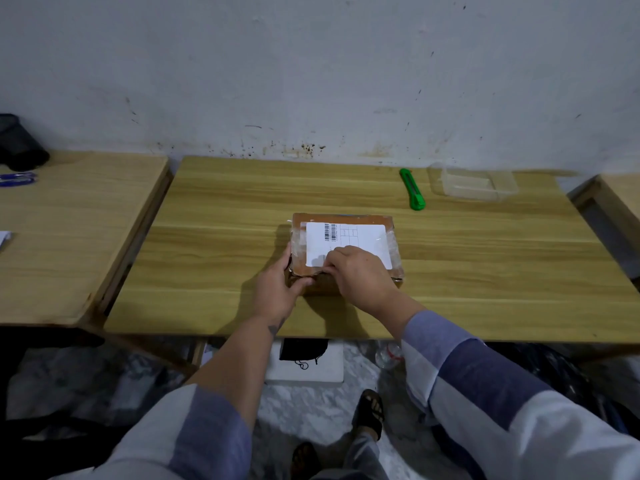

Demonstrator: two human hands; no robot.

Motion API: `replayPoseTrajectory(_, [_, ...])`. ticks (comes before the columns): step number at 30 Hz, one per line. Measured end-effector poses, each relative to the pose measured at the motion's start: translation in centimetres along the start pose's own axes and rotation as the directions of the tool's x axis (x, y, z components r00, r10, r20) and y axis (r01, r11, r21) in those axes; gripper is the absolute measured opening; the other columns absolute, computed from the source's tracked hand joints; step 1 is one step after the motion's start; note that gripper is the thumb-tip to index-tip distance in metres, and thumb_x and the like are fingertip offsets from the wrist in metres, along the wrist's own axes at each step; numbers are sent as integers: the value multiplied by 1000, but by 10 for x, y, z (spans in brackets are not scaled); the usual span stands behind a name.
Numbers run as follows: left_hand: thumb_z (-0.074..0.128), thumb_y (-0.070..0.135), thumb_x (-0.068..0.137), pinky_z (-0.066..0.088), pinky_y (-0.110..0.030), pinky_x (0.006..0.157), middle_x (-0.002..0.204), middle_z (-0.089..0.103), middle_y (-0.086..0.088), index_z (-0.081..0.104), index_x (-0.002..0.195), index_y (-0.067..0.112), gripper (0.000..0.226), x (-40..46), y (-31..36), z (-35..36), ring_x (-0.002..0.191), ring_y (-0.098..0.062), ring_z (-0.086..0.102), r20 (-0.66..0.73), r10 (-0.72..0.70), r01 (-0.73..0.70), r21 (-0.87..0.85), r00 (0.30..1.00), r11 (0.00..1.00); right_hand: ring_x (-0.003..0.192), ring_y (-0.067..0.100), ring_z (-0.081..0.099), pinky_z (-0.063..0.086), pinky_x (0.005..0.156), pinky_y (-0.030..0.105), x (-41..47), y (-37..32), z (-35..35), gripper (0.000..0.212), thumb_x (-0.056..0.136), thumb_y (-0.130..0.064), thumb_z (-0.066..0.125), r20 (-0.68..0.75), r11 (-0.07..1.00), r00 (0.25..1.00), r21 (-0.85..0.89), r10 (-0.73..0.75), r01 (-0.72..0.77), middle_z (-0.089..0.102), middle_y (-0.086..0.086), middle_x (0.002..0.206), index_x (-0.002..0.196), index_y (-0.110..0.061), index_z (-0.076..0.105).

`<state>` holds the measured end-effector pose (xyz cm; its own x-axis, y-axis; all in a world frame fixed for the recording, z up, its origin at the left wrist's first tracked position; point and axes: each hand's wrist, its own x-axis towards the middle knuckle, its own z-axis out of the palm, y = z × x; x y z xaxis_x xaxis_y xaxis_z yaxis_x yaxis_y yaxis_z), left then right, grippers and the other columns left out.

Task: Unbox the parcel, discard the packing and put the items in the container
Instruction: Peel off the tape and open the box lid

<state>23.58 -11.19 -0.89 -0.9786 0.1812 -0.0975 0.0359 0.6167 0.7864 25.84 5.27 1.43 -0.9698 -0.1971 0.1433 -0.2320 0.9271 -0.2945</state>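
A brown cardboard parcel (349, 233) wrapped in clear tape, with a white shipping label on top, lies flat in the middle of the wooden table (221, 209). My left hand (278, 289) grips its near left corner, thumb on the front edge. My right hand (360, 275) rests over the near edge, fingers pinched on the tape or flap there. What the fingertips hold is partly hidden. A clear plastic container (474, 185) stands empty at the back right. A green utility knife (412, 189) lies just left of it.
A second wooden table (69, 230) adjoins on the left, carrying a black mesh holder (19, 142) and blue pens (17, 178). Another table edge (620, 195) shows at the far right. Below the table are a white box (304, 372), black bags and my sandalled feet.
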Motion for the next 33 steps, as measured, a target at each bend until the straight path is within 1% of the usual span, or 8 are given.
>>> replayPoseTrajectory(7, [77,33,75,33,-12,69,120,66,-1,32,147,26,85,2,-2,-5,105,-17,61,35,13,-13,9,999,1000,92,23,58,43,57,30,-5,-1,-4,18,90,-29,52,-69,999,997,23,-41,43,66,-1,91,93,-17,64])
replayPoseTrajectory(10, [77,27,76,31,-12,64,118,67,-2,34,146,26,82,3,-2,-9,102,-18,61,60,25,-28,42,998,999,93,19,60,39,54,26,-7,-7,-2,23,85,-39,55,-118,998,991,-36,-63,60,66,-5,97,101,-25,65])
replayPoseTrajectory(15, [80,25,72,33,-4,62,117,67,-2,34,146,25,87,1,1,-11,91,-11,55,81,42,-45,40,996,998,87,25,63,49,59,30,4,-12,8,19,78,-29,71,-82,992,989,-13,-123,122,69,-2,88,95,-20,73])
replayPoseTrajectory(19, [77,17,76,30,-9,65,122,64,-4,30,148,26,86,2,-2,-10,98,-16,57,72,49,-54,71,996,996,75,23,62,32,46,21,6,-14,10,4,77,-23,72,-81,990,988,-60,-132,127,64,-3,70,77,-19,73])
replayPoseTrajectory(21, [73,12,79,28,-9,66,124,63,-5,28,148,25,83,2,-3,-8,98,-18,58,63,49,-54,79,997,995,74,23,61,29,45,23,6,-15,12,9,81,-22,68,-80,990,989,-73,-127,122,64,-3,69,74,-18,72])
replayPoseTrajectory(24, [71,11,80,29,-10,65,122,64,-5,27,149,25,83,2,-5,-7,88,-15,54,58,53,-58,88,997,994,85,24,59,32,52,28,9,-16,8,15,87,-23,59,-39,996,995,-35,-88,87,68,-1,80,85,-17,73])
replayPoseTrajectory(27, [72,12,79,30,-11,65,124,63,-5,26,149,25,85,2,-6,-6,92,-16,56,55,61,-66,90,997,994,95,22,56,39,59,31,11,-15,2,19,92,-25,54,6,998,998,4,-65,65,68,-1,91,96,-19,72])
replayPoseTrajectory(33, [70,7,79,32,-11,69,119,65,-8,27,148,24,83,-1,-4,-5,89,-16,55,43,73,-76,68,996,995,94,25,59,43,58,33,7,-16,6,16,90,-20,54,-24,998,998,15,-57,57,69,1,89,90,-16,69])
